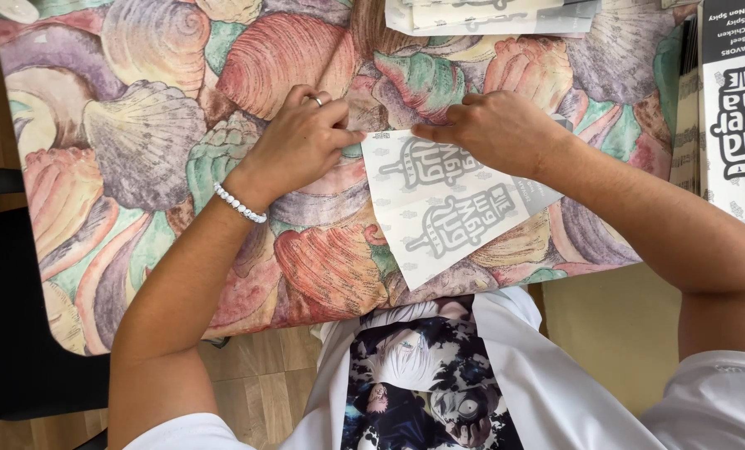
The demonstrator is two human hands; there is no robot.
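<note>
Near the table's edge (306,321), both hands (301,142) (497,129) press a printed paper sheet (447,212).

Left of the left hand (301,142) the desk (139,167) lies open; beyond the right hand (497,129), paper stacks (489,15) and printed sheets (735,108) crowd the edge

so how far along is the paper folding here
Early on. Left hand and right hand both press the top edge of one printed white sheet on the shell-patterned tablecloth. No finished pieces can be told apart. Flat sheets wait at the top and right edge.
</note>
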